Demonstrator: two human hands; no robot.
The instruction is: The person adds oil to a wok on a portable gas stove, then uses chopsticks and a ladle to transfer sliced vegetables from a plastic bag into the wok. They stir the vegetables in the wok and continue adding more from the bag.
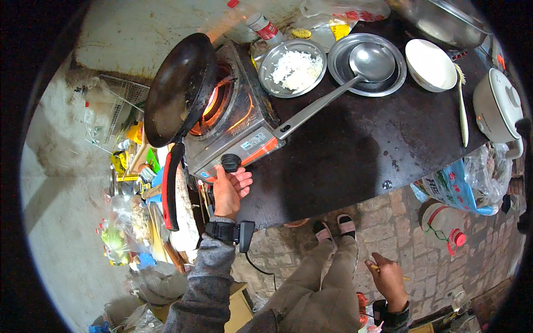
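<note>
My left hand [229, 191] is at the front of the gas stove [244, 133], its thumb and fingers against the black knob [230, 162]. An orange flame glows at the burner [211, 108]. Over the stove's left side, a dark wok [180, 91] sits tilted; its red and black handle [170, 191] points toward me, left of my hand. My right hand [388, 281] is low by my right leg, fingers curled around a thin yellowish stick [375, 268] that shows only in part.
On the dark table [344, 161] are a metal plate of chopped white food [297, 71], a ladle [372, 61] resting across another metal plate [393, 86], a white bowl [430, 64], a brush [463, 114] and a white pot [494, 108]. A plastic bottle [261, 25] leans behind the stove.
</note>
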